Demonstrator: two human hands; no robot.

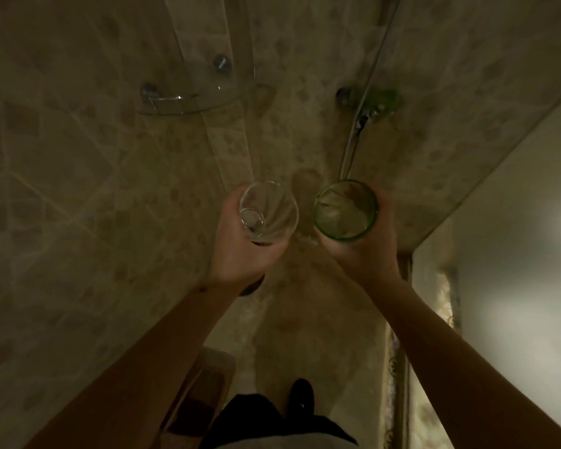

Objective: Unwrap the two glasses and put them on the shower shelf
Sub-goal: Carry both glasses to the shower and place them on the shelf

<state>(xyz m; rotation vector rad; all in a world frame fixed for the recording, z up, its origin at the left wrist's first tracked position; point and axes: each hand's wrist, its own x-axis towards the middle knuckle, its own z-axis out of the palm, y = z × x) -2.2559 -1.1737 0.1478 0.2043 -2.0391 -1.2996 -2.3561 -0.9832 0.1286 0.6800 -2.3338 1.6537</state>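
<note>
Fingers curled round smooth glasses, left hand (240,251) clear tumbler (269,211), right hand (366,251) green tumbler (346,209)

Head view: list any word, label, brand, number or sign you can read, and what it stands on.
None can be read.
Clear glass, in the left hand: no print shows.
Green glass, in the right hand: no print shows.
Glass shelf and tiled wall: no text; the picture is dark and blurred.
</note>
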